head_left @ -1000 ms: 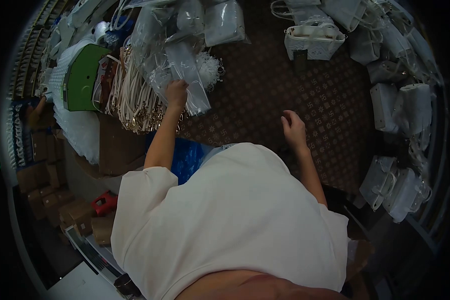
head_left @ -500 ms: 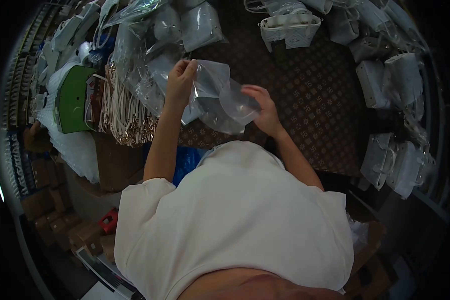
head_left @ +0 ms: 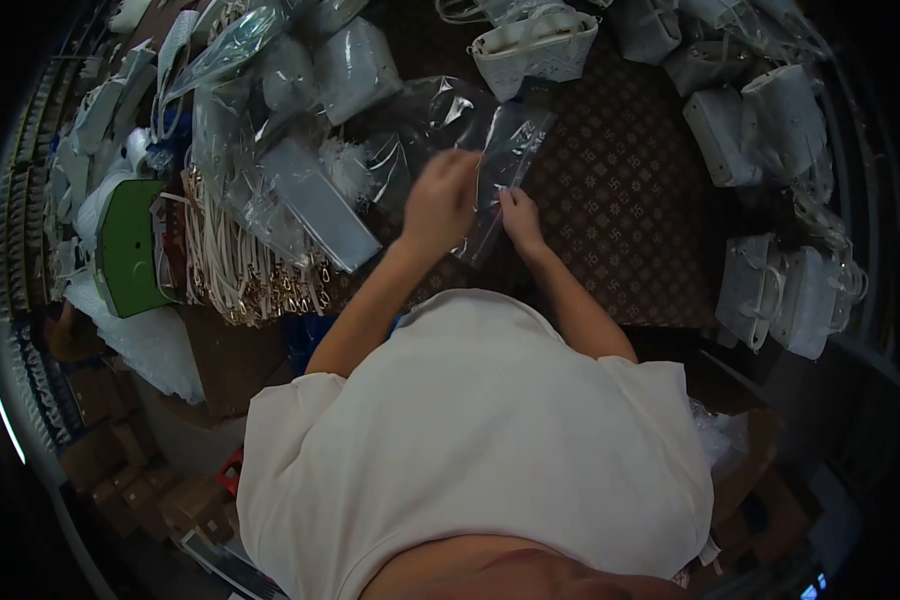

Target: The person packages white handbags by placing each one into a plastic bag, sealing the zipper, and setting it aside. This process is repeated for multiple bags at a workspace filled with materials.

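A clear plastic bag (head_left: 515, 135) lies spread over the brown patterned table in front of me. My right hand (head_left: 521, 222) pinches the bag's near edge between thumb and fingers. Over the bag's left part is my left hand (head_left: 442, 203), its fingers smeared by motion; I cannot tell whether they grip the film. Left of that hand lies a flat, pale grey rectangular piece (head_left: 322, 205), with crumpled clear plastic (head_left: 347, 168) beside it. A white handbag (head_left: 533, 50) stands just beyond the bag's far edge.
White straps with gold clasps (head_left: 250, 250) hang at the table's left edge, next to a green panel (head_left: 130, 250). Plastic-wrapped white bags (head_left: 358, 70) sit at the back left. More white handbags (head_left: 790, 110) line the right side. Cardboard boxes (head_left: 195, 505) stand low at left.
The plastic bag has gone from being held up between both hands to lying spread on the table. My left hand has moved right and down, closer to my right hand.
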Available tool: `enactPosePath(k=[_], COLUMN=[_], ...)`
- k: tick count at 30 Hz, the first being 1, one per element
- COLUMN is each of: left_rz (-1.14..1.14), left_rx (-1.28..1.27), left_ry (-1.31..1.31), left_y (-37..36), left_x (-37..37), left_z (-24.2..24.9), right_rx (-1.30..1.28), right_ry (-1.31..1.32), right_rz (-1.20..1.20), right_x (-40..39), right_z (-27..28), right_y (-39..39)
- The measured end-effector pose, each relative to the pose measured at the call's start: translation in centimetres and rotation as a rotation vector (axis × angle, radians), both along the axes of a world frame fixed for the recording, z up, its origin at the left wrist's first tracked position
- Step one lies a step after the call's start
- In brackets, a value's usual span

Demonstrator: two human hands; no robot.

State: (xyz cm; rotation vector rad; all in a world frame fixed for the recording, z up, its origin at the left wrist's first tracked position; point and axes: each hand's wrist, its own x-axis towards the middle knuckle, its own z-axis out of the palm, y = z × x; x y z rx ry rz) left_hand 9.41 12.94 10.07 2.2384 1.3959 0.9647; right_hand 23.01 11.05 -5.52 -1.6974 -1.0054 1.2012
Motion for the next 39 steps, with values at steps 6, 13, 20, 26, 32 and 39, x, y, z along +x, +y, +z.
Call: enactPosePath(k=[6,13,20,26,32,39], left_rz=[0.112,-0.041,0.135,0.719,0.094,0.020], left_rx=[-0.346,-0.373,-0.983,-0.512,0.050,-0.232], left_ry=[0.541,0.132,-0.473,-0.451,0.011,0.062], left_y=[-2.1,-2.0,-1.9,2.5,-0.5,-2.0], left_x=[-3.5,-3.0,-2.3,-8.2,-2.5,-6.9], left_z=[-13.7,-9.5,-8.2,-12.5,-6.8,-4.7], right_rx=[-0.249,-0.087,0.003,-0.150,0.372,-0.098], right_ry=[0.172,0.378,0.546,-0.107,-0.329,-0.002], right_rz=[0.443,0.477,0.497,0.533,-0.047,-0.073], right_x=[3.1,0.8,0.5,0.7,-0.4,9.0], right_z=[-0.4,1.3,1.5,2.8,4.7,4.2], right_y=[0.4,0.0,-0.6,-5.5,0.8,2.6])
